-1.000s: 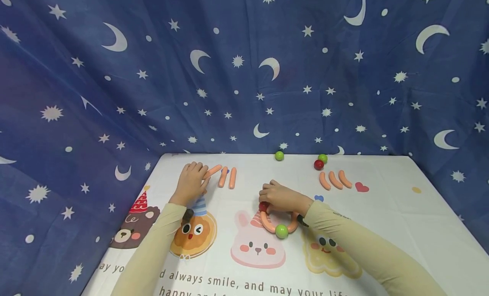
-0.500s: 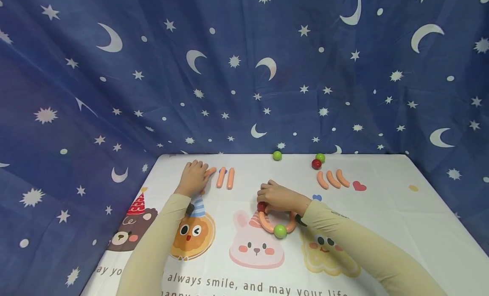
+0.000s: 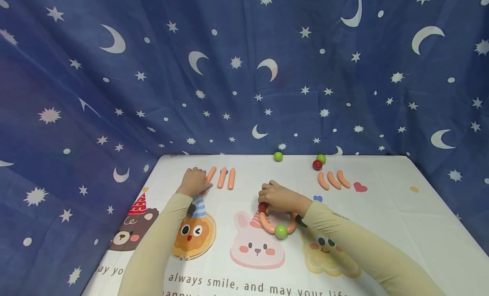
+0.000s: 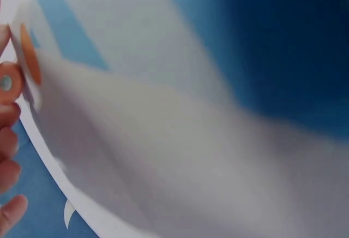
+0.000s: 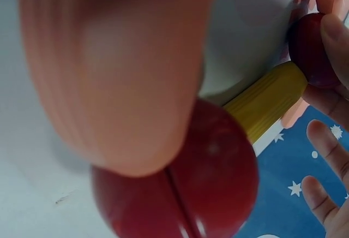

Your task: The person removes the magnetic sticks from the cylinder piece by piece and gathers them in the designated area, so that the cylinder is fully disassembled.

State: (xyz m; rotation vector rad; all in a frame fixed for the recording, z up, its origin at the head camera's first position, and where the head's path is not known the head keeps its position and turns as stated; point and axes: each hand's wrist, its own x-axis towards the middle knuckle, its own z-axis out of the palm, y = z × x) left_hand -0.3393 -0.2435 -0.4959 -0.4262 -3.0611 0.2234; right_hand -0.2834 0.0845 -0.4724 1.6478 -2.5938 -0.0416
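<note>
My left hand [image 3: 194, 181] holds a straight pink-orange magnetic rod [image 3: 210, 173] at the left of the table. In the left wrist view the rod's end [image 4: 11, 84] shows a silvery disc between the fingers. My right hand [image 3: 280, 197] pinches a red ball [image 3: 262, 207] of a ring-shaped build. Curved pink-orange rods [image 3: 266, 224] and a green ball [image 3: 281, 232] form its near side. In the right wrist view a yellow rod [image 5: 270, 99] joins the pinched dark red ball [image 5: 313, 49] to another red ball [image 5: 180, 178]. The ring's far side is hidden by my hand.
Two straight rods [image 3: 231, 179] lie right of my left hand. Several curved rods [image 3: 334, 180] lie at the right, near a red ball [image 3: 317, 164] and a green ball [image 3: 321, 159]. Another green ball [image 3: 278, 156] sits at the back edge, before a blue curtain [image 3: 244, 75].
The rod in my left hand has swung from a slant to a steeper angle, and that hand has turned and come slightly nearer. My right hand and the ring stay in place.
</note>
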